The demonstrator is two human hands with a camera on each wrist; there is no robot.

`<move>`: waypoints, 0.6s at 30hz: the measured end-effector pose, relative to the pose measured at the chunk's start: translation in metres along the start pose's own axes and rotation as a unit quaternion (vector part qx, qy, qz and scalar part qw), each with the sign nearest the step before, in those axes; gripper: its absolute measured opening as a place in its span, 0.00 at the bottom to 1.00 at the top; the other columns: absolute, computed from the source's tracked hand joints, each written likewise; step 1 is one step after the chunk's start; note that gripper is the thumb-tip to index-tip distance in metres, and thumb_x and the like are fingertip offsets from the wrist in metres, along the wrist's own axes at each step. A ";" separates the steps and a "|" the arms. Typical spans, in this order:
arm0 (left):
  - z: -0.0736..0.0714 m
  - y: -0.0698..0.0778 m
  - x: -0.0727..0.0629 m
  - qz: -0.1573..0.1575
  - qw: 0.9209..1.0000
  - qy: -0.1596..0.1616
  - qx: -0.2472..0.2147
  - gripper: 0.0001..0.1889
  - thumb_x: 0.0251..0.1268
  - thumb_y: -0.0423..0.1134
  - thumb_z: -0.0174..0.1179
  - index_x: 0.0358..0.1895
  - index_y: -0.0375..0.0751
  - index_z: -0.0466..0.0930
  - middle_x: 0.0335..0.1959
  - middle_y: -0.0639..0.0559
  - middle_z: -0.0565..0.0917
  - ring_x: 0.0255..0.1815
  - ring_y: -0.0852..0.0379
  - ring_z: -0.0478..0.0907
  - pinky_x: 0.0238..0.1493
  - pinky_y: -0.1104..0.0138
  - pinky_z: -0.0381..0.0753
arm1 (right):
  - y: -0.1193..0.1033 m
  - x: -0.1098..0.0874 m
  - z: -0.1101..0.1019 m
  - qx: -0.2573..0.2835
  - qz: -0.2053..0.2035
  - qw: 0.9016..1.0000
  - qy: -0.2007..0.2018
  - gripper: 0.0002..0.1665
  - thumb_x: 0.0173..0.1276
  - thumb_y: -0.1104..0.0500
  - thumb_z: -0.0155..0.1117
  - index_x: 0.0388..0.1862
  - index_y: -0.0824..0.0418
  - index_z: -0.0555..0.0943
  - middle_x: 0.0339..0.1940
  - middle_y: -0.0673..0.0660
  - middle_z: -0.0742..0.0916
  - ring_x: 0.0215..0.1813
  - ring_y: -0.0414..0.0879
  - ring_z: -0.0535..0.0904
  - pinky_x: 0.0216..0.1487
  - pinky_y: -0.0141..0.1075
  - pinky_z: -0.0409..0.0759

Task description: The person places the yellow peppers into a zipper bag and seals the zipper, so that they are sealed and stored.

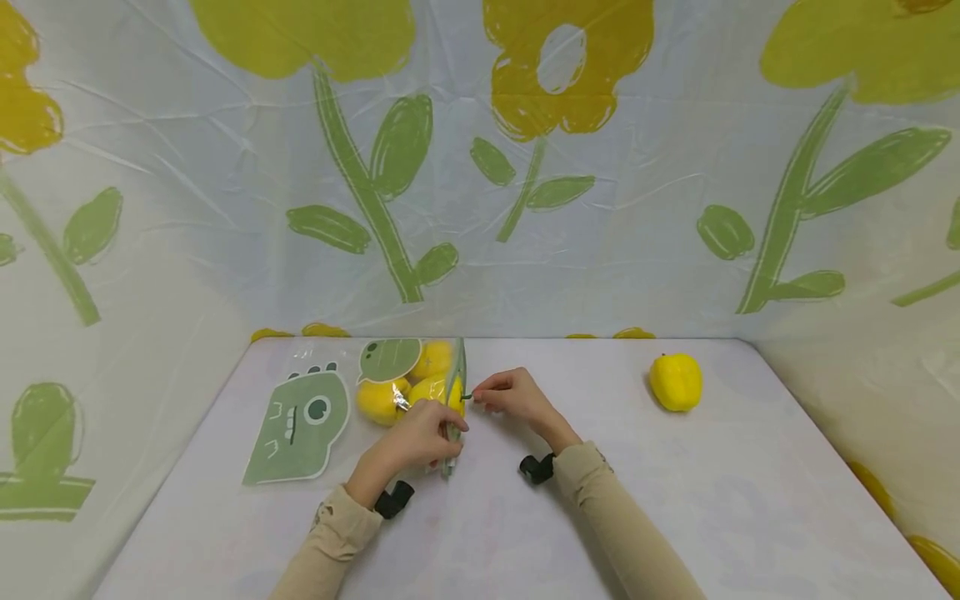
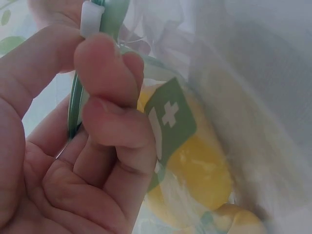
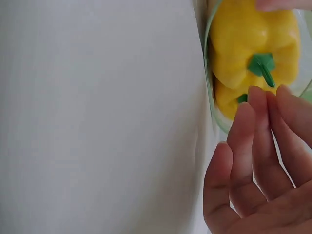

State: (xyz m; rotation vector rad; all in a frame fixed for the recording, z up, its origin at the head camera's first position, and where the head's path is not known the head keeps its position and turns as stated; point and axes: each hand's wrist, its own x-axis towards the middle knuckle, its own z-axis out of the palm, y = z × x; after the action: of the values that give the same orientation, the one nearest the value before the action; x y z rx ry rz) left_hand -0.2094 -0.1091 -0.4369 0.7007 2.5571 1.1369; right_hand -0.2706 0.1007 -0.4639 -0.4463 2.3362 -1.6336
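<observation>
A clear zip bag (image 1: pixel 333 433) with a green dinosaur print lies at the left, its opening toward the right. Inside are several yellow bell peppers (image 1: pixel 381 402). One yellow bell pepper (image 3: pixel 256 36) sits at the mouth, its green stem (image 3: pixel 266 75) pointing out. My left hand (image 1: pixel 420 435) grips the near part of the bag's mouth, fingers curled around the green edge by the white zip slider (image 2: pixel 91 19). My right hand (image 1: pixel 517 398) is at the mouth, with its extended fingertips (image 3: pixel 258 97) right at the tip of the stem and nothing held between them.
Another yellow bell pepper (image 1: pixel 676 382) stands by itself at the right of the white table (image 1: pixel 750 517). Flower-printed sheeting (image 1: pixel 600 275) rises behind the table's far edge and along both sides. A dark wrist camera (image 1: pixel 536 469) sits under the right wrist.
</observation>
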 end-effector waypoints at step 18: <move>-0.001 -0.002 0.002 0.026 0.999 0.003 0.019 0.13 0.55 0.29 0.65 0.45 0.31 0.86 0.13 0.57 0.76 0.09 0.60 0.72 0.18 0.69 0.73 | -0.004 0.012 0.022 -0.013 -0.003 1.000 0.014 0.06 0.63 0.63 0.70 0.35 0.65 0.90 0.29 0.55 0.89 0.24 0.42 0.75 0.27 0.30 0.74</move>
State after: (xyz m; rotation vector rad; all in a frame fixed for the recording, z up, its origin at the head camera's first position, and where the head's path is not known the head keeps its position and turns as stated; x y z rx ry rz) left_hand -0.2118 -0.1093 -0.4378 0.7788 2.5869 1.1102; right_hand -0.2730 0.0754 -0.4685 -0.4393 2.3821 -1.6231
